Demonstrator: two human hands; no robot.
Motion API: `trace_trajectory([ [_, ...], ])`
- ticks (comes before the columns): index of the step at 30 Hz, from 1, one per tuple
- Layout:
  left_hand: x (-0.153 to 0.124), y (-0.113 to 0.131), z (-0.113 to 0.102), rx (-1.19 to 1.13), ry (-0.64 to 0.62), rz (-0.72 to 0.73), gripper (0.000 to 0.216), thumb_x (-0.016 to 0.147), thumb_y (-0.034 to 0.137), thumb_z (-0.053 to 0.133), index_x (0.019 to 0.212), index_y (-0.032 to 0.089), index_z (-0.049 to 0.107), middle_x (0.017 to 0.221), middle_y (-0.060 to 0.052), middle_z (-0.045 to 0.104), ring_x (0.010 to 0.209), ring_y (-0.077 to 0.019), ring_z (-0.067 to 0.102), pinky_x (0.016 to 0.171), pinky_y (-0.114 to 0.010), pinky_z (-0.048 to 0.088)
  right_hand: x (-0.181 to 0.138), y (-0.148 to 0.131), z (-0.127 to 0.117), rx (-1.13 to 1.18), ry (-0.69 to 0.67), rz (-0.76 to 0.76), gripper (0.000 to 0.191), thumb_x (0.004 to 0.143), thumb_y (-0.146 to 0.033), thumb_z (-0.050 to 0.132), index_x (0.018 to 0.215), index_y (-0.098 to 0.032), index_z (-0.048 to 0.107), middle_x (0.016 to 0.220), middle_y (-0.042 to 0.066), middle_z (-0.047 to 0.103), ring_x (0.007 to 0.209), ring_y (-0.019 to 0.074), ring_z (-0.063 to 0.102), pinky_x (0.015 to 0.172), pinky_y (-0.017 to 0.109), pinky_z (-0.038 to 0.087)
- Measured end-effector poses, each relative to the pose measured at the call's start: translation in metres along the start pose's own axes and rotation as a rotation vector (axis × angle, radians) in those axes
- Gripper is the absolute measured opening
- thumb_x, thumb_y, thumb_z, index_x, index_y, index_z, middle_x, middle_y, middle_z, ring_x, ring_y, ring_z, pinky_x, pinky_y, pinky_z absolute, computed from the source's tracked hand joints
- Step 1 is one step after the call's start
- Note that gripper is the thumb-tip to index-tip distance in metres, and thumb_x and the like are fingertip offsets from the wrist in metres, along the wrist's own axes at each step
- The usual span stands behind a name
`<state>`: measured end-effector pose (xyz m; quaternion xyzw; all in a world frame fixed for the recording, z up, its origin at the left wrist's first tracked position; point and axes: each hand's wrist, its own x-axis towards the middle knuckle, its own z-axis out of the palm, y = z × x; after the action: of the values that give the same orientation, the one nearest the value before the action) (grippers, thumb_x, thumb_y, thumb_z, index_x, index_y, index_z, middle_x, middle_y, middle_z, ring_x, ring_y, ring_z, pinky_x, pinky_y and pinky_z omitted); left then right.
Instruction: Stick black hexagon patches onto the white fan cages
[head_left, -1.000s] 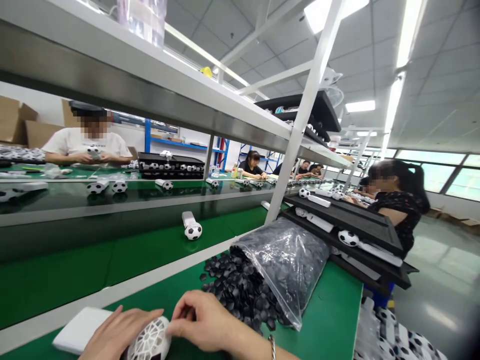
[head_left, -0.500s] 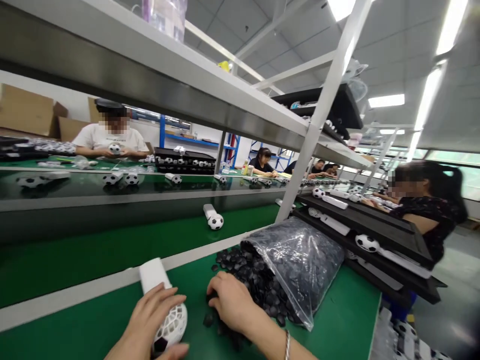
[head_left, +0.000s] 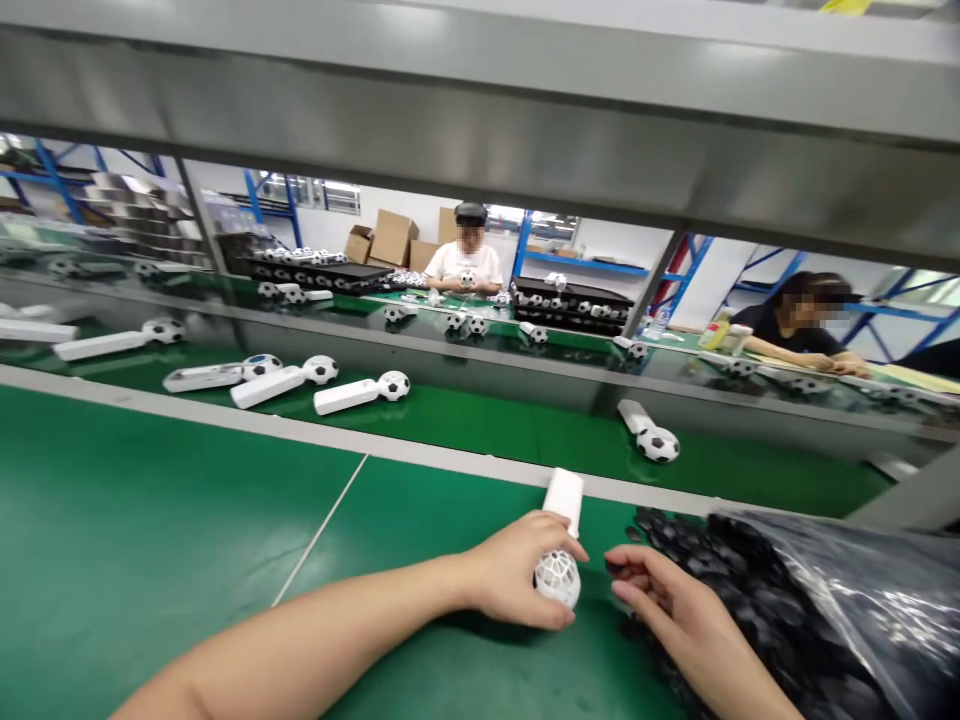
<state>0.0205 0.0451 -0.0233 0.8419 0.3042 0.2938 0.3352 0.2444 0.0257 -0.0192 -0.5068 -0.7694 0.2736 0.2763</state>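
1. Head view: the green bench [head_left: 150, 560] fills the lower frame. I see its far edge as a pale strip running left to right, with a thin seam line crossing the mat toward the near edge.
2. Beyond that edge lies the green conveyor belt [head_left: 480, 425], carrying finished football-headed units [head_left: 360, 392] in a row at the left and a single one [head_left: 649, 437] nearer the right.
3. Clear bag of black pieces [head_left: 847, 600] sits at the bench's right end, mouth toward the middle, pieces spilled out [head_left: 667, 530] just beside the hands.
4. A steel shelf [head_left: 480, 130] spans the top of the frame. Across the belt two other people sit at their own bench, one with both hands on a ball unit.
5. Left hand [head_left: 517, 570], mid-bench near the far edge: fingers closed around the white lattice ball [head_left: 557, 578] of an unfinished unit, its white handle [head_left: 564, 497] pointing away toward the belt.
6. Right hand [head_left: 675, 610], just right of the ball and apart from it: fingers drawn narrow, tips pinched over the spilled pieces. I cannot tell whether a piece sits between them.
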Motion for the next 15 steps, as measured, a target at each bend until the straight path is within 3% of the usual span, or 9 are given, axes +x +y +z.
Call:
trace_trajectory([
  [5, 0.001, -0.001, -0.002, 0.029, -0.044, 0.055, 0.06, 0.055, 0.031, 0.071, 0.111, 0.02, 0.051, 0.116, -0.01, 0.05, 0.119, -0.0251, 0.037, 0.099, -0.036, 0.033, -0.004, -0.012, 0.002, -0.061, 0.073, -0.18, 0.014, 0.083, -0.033, 0.049, 0.086, -0.025, 0.061, 0.084, 0.006, 0.058, 0.078, 0.0176, 0.058, 0.065, 0.025, 0.047],
  [11, -0.001, 0.01, -0.007, 0.065, -0.073, 0.038, 0.057, 0.06, 0.023, 0.067, 0.114, 0.018, 0.048, 0.12, -0.009, 0.048, 0.121, -0.023, 0.035, 0.102, -0.034, 0.03, -0.009, -0.033, 0.005, -0.034, 0.015, -0.151, 0.011, 0.086, -0.025, 0.045, 0.086, -0.021, 0.055, 0.077, 0.002, 0.057, 0.067, 0.0126, 0.054, 0.061, 0.024, 0.044],
  [15, 0.0, 0.013, -0.009, 0.077, -0.102, 0.006, 0.054, 0.063, 0.02, 0.063, 0.114, 0.019, 0.047, 0.123, -0.008, 0.045, 0.123, -0.0225, 0.032, 0.103, -0.036, 0.029, -0.011, -0.037, 0.003, 0.005, 0.053, -0.158, 0.01, 0.084, -0.023, 0.047, 0.085, -0.019, 0.056, 0.078, 0.002, 0.056, 0.069, 0.0119, 0.053, 0.061, 0.023, 0.042],
])
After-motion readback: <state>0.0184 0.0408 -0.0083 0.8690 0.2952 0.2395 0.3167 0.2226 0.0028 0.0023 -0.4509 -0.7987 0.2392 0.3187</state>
